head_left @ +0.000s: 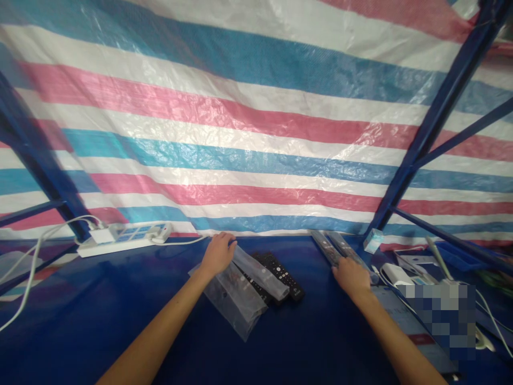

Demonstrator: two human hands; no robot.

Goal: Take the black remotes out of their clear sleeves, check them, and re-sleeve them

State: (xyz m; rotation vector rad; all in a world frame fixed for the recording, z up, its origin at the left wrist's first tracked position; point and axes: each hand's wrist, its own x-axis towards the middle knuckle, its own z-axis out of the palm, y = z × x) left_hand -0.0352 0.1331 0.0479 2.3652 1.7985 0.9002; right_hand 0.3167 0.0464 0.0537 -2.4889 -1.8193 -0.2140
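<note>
My left hand [219, 253] rests at the upper end of clear plastic bags [236, 299], its fingers curled on them. Black remote controls [286, 275] lie side by side under and beside the bags, at the middle of the blue table. Farther right, my right hand [351, 275] has its fingers bent over two remotes in clear sleeves [326, 247], which lie slanted near the table's back edge. The fingertips of my right hand are partly hidden, so its hold on the sleeves is unclear.
A white power strip [124, 239] with plugs and cables lies at the back left. At the right are a small light-blue box [373, 241], a white adapter [396, 274], cables and a blue tray [460, 255]. Blue metal posts frame a striped tarp [256, 160] behind.
</note>
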